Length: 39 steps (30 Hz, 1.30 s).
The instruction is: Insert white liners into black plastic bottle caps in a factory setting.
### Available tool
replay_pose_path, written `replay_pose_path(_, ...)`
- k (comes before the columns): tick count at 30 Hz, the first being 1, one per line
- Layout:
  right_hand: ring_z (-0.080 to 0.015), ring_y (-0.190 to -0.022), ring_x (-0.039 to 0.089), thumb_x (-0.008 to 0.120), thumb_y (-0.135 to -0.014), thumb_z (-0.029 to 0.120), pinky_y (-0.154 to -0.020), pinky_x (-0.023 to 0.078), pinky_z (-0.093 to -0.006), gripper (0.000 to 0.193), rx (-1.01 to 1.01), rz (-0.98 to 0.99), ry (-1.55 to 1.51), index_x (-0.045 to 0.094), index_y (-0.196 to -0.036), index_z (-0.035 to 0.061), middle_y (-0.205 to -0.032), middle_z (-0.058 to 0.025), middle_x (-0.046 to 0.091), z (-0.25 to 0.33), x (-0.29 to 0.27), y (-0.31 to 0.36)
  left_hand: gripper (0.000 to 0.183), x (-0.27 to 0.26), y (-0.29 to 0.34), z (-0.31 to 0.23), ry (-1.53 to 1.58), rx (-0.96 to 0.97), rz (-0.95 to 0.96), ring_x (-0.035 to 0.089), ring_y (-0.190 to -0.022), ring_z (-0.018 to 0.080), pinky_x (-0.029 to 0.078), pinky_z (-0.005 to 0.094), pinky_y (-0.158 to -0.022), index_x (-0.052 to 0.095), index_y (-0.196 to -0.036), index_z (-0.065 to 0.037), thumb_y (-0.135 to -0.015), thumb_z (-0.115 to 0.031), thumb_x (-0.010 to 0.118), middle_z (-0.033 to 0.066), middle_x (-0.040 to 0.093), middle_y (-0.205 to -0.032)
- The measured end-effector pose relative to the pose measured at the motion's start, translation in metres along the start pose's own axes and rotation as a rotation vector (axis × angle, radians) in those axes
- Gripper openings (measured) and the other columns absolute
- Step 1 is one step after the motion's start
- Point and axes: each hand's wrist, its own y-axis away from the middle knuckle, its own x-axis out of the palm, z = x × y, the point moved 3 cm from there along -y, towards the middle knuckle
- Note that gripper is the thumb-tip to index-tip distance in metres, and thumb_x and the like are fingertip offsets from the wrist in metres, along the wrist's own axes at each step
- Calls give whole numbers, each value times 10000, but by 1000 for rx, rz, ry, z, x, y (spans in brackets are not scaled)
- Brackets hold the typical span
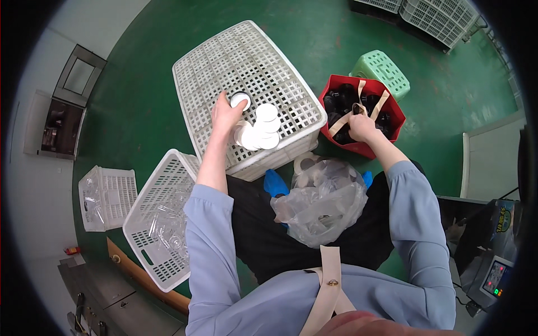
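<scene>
My left hand (225, 116) rests on an upturned white plastic crate (216, 67), its fingers round a black cap (241, 101) with a white disc inside its rim. Beside that hand, several white round liners (266, 129) lie overlapping in a loose pile on the crate. My right hand (363, 127) reaches into a red bag (399, 115) full of glossy black caps (339, 99). Its fingers pinch a black cap (356, 108) near the bag's beige handles. Part of that cap is hidden by the fingers.
Between my legs sits a clear plastic bag (319, 204) with white round pieces in it. A white basket (147, 235) of clear plastic containers (171, 224) stands at my left, another white basket (120, 196) beyond it. A green stool (384, 70) stands behind the red bag.
</scene>
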Motion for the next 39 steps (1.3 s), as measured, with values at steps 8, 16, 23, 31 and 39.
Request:
replay_pose_path(8,-342,-1078,704,567,-913,105,-901,581,-436,263,92,59,232,715,-1126,59,-1176,-185,709,-34,32,8,502,5,50,-69,-63,255,160,682,-986,328,542,470,-871,724,-1067,-69,-763,-459,811,128,686,-975)
replay_pose_path(16,-382,-950,718,607,-906,168,-831,576,-504,229,225,-370,-139,649,-1068,12,-963,-216,726,-20,-46,49,593,33,50,-65,-106,241,147,671,-1033,350,532,455,-911,708,-1145,-48,-683,-402,821,158,680,-1083)
replay_pose_path(23,-119,-655,648,627,-943,147,-579,543,-298,282,80,-264,-1122,603,-1179,-4,-775,-38,624,-16,-62,83,509,30,41,-66,-52,232,69,683,-1049,361,536,489,-913,686,-1189,-32,-768,-307,765,180,705,-1087)
replay_pose_path(31,-73,-695,643,556,-1027,213,-592,555,-224,422,8,-14,-1386,505,-1389,1,-896,-36,643,30,-71,116,314,14,95,-125,894,204,134,560,-639,50,448,232,-590,682,-1120,67,-933,-179,739,1,667,-734)
replay_pose_path(39,-103,-771,652,466,-1090,361,-662,583,-254,414,-107,60,-1614,536,-1313,18,-1019,-48,622,65,-61,111,235,36,149,-168,844,429,79,502,-658,64,423,242,-583,752,-1126,-8,-915,-110,734,21,592,-848)
